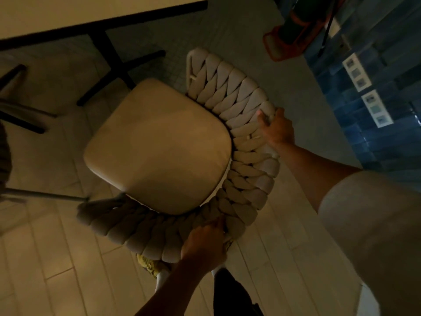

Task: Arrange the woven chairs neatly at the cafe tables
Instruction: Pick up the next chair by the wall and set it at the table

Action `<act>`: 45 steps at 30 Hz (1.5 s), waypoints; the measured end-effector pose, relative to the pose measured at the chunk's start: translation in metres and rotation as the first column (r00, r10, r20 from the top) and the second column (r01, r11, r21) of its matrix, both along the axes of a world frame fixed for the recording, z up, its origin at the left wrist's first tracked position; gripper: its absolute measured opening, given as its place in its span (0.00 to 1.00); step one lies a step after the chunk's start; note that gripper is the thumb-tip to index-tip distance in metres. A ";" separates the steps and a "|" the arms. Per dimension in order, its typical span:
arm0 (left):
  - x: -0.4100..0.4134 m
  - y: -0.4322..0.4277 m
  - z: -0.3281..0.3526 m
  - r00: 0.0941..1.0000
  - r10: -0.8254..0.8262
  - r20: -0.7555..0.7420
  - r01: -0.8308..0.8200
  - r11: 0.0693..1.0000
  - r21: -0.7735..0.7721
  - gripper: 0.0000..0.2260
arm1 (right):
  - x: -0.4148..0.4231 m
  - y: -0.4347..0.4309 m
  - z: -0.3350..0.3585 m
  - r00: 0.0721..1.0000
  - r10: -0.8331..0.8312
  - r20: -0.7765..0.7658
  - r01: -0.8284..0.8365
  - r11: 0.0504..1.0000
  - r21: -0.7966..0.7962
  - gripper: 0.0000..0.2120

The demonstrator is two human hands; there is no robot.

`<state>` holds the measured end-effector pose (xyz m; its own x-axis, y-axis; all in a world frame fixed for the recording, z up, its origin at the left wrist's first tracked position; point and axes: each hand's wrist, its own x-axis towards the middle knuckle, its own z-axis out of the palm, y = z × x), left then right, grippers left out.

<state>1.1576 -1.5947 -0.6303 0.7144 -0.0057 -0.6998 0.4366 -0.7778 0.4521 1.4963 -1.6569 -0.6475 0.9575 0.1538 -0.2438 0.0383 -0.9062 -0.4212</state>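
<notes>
View from above, dim light. My left hand [205, 242] is closed over the braided back rail of the chair [159, 147] near its rear curve, fingers wrapped onto the weave. My right hand [276, 128] clamps the same rail further round, on the side arm, with the fingers curled inward over the braid and the thumb on the outer face. Both hands thus hold one chair between them.

The chair stands on the floor [57, 258] just short of the table [91, 12], its open front facing the table's pedestal base [118, 65]. The seat cushion [157, 142] lies apart from the table edge, not yet under it. Dark legs of what may be another chair [22, 117] show at the left margin; the blur there leaves this uncertain. A red-framed object [293, 35] sits on the floor by the blue tiled wall [364, 87], well clear of the chair.

Step in hand, as I judge it: positioning this chair at its table, with the grip set and the push toward the table outstanding. The next move calls for sliding the chair forward, squaring its front to the table edge, and steering its front legs to either side of the pedestal foot so that nothing catches. My own foot [150, 263] lies close behind the rail.
</notes>
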 end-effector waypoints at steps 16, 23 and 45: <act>-0.073 0.066 0.008 0.997 -0.080 -0.008 0.080 0.996 -0.050 0.35 | -0.093 0.014 0.011 0.991 -0.135 0.006 0.135 0.990 -0.028 0.30; -0.115 0.105 0.010 0.989 -0.142 -0.045 0.141 0.990 -0.027 0.33 | -0.147 0.028 0.018 0.979 -0.203 0.009 0.203 0.979 -0.023 0.29; -0.229 0.213 0.018 0.986 -0.131 0.099 0.112 0.979 0.172 0.24 | -0.286 0.076 0.025 0.933 -0.355 -0.055 0.354 0.935 -0.033 0.28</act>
<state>0.9287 -1.3815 -0.6126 0.7876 0.0120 -0.6160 0.2893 -0.8899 0.3525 1.2102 -1.5808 -0.6225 0.9325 -0.1994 -0.3012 -0.3118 -0.8654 -0.3923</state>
